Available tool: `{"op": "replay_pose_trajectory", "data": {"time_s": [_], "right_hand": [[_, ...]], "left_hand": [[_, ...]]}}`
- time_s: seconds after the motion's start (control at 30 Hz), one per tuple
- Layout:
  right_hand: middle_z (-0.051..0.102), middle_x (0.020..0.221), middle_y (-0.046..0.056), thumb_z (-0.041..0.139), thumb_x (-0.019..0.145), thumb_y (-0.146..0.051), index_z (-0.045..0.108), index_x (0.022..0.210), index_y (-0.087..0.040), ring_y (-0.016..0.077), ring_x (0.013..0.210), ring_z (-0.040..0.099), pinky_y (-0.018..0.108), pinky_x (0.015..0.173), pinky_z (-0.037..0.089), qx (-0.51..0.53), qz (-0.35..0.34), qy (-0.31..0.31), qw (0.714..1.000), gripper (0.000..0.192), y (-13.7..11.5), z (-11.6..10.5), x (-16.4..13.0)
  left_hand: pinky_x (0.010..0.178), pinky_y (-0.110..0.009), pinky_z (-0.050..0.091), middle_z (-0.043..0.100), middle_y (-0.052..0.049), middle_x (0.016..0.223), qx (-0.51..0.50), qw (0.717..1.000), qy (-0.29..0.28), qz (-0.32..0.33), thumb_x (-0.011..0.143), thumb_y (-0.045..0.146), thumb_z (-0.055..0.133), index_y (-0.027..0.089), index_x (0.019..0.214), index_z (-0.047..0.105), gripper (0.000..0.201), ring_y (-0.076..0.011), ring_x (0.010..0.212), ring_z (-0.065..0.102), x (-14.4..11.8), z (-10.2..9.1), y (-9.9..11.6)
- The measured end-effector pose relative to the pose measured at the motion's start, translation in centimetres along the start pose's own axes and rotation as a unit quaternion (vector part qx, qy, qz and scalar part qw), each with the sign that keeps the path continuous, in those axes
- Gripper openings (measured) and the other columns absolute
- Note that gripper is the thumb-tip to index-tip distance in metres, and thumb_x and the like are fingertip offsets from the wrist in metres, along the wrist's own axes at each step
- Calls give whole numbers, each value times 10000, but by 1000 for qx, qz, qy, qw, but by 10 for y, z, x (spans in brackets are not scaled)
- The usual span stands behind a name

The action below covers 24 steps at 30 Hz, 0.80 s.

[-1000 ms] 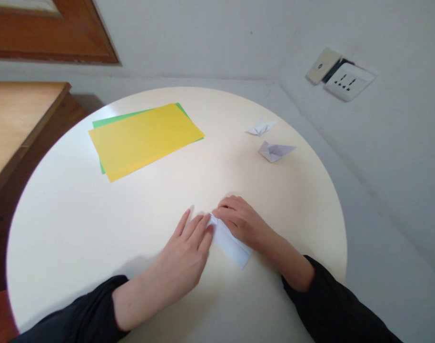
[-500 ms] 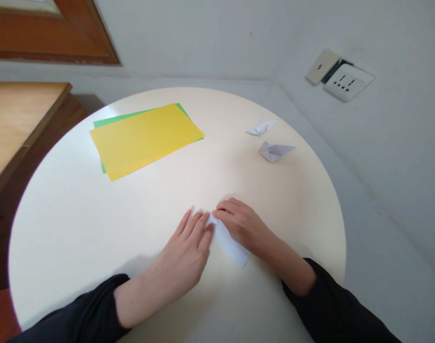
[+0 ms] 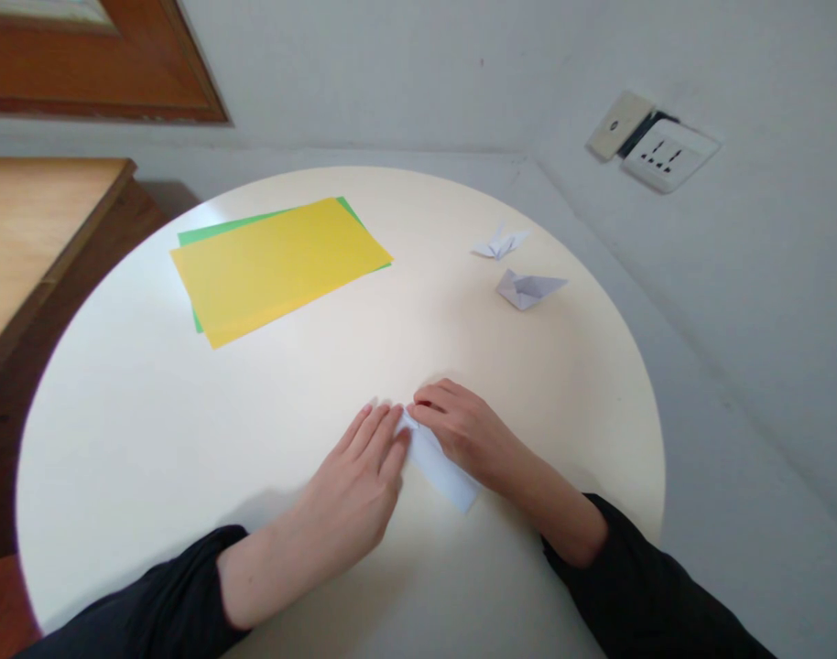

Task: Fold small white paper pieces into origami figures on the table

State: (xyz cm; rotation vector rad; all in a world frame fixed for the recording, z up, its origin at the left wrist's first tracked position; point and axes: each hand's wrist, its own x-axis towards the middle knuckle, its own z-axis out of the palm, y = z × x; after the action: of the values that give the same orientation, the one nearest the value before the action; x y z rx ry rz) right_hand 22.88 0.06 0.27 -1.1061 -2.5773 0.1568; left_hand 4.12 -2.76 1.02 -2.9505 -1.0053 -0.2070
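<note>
left hand (image 3: 353,490): flat, fingers stretched out, tips pressing the near-left edge of the white paper (image 3: 440,465).
right hand (image 3: 463,430): palm down, fingers curled on the paper's far end, pinning it.
white paper: folded, flat on the round table (image 3: 116,439), between both hands.
yellow sheet (image 3: 277,265): far left of the paper, over a green sheet (image 3: 205,232).
folded paper boat (image 3: 528,288): far right of the paper.

A white folded paper (image 3: 440,462) lies on a round cream counter (image 3: 150,439) between black sleeves (image 3: 638,586). A plain yellow sheet (image 3: 277,265) covers a green sheet (image 3: 205,232); two white origami figures (image 3: 528,288) sit beyond, near a white wall socket (image 3: 666,156).
</note>
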Motion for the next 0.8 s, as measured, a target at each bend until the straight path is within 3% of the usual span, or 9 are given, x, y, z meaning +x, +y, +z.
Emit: {"op": "replay_pose_trajectory", "data": {"time_s": [0.2, 0.53, 0.8], "right_hand": [[616, 879, 93, 427, 898, -96, 615, 836, -138, 195, 815, 496, 310, 711, 432, 2, -12, -4, 1000, 203, 0, -1, 0], [627, 880, 79, 440, 895, -98, 608, 835, -147, 192, 826, 508, 308, 694, 406, -8, -6, -14, 1000, 185, 0, 1, -1], [653, 941, 68, 475, 887, -108, 620, 897, -158, 196, 872, 531, 315, 697, 374, -37, 6, -26, 999, 154, -2, -5, -1]], "left_hand": [[1033, -491, 356, 526, -258, 1273, -6, 1000, 5, 5, 820, 89, 420, -6, 1138, 550, 356, -339, 1222, 469, 0, 0, 0], [1074, -492, 304, 468, -212, 1352, -21, 1000, 11, -2, 838, 117, 411, 15, 1159, 546, 363, -324, 1306, 360, -1, 4, -1], [1072, -483, 314, 478, -202, 1347, -27, 1000, -3, -3, 858, 143, 377, 34, 1177, 539, 375, -300, 1273, 413, -1, 2, -1]]}}
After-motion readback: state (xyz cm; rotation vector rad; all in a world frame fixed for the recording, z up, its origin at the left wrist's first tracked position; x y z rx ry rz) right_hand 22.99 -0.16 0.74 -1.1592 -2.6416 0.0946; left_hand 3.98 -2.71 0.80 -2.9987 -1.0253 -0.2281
